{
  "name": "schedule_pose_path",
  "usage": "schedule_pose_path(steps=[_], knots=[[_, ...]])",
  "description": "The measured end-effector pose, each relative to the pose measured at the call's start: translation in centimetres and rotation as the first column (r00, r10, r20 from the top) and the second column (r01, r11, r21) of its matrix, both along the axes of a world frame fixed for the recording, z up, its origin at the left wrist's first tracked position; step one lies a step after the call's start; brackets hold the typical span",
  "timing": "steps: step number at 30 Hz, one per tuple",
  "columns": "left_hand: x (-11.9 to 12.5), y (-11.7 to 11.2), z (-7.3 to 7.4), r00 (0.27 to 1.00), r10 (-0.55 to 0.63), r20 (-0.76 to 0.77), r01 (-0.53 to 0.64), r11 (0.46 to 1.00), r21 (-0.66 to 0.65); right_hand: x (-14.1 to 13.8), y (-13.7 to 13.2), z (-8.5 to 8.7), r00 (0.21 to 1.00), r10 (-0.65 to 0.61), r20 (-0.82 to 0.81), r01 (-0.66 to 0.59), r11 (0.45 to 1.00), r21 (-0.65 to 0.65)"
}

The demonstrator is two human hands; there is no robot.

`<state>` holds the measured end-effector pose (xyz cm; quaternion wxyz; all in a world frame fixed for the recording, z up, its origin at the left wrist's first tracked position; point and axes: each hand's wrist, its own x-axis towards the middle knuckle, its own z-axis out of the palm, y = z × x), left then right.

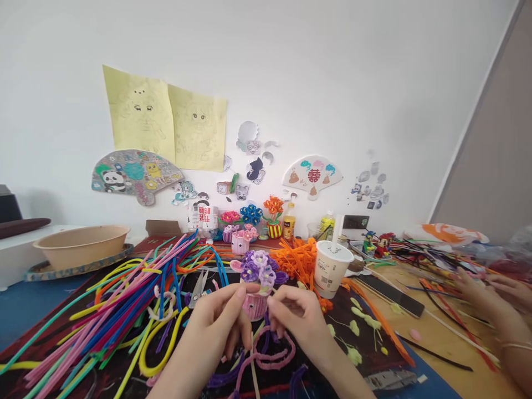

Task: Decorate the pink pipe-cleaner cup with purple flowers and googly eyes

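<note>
My left hand point(218, 321) and my right hand point(296, 317) meet low in the middle of the head view, both with fingers curled round a small pink pipe-cleaner pot point(254, 304). Purple pipe-cleaner flowers point(260, 267) stick up out of the pot. A pink pipe cleaner point(270, 356) trails in loops from under my fingers onto the dark mat point(366, 354). Scissors point(198, 288) lie just left of my left hand.
A big sheaf of coloured pipe cleaners point(124, 299) fans across the left. A paper cup with a straw point(331, 267) and an orange pile point(297, 259) stand behind my right hand. A beige bowl point(81, 245) sits far left. Another person's hands point(488, 291) work at the right edge.
</note>
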<state>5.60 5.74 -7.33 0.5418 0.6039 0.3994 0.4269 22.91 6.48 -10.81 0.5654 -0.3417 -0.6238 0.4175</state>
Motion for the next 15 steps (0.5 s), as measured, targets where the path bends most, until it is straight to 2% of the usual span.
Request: schedule_pose_path(steps=[1,3,6,8,11,15], knots=[[-0.1,0.1,0.0,1.0,0.004,-0.015,-0.004,1.0,0.007,0.1,0.0,0.2,0.992,0.043,-0.12,-0.049,0.998,-0.045],[-0.2,0.1,0.0,0.999,0.005,-0.032,-0.005,1.0,0.006,0.6,0.1,0.5,0.937,0.052,-0.346,-0.081,0.994,-0.071],[-0.2,-0.2,0.4,1.0,-0.01,-0.008,0.01,1.0,-0.014,1.5,0.7,0.8,0.86,-0.068,-0.506,0.049,0.997,-0.052],[-0.1,-0.5,0.7,1.0,0.011,0.021,-0.01,1.0,-0.012,2.1,1.2,0.8,0.874,-0.204,-0.44,0.21,0.977,-0.037],[-0.2,-0.6,1.0,0.993,0.087,0.075,-0.09,0.996,0.029,2.8,1.4,1.2,0.898,-0.386,-0.212,0.398,0.917,0.016],[-0.5,-0.5,1.1,0.97,0.186,0.159,-0.197,0.979,0.058,4.4,-0.2,2.9,0.893,-0.449,0.003,0.448,0.892,0.052]])
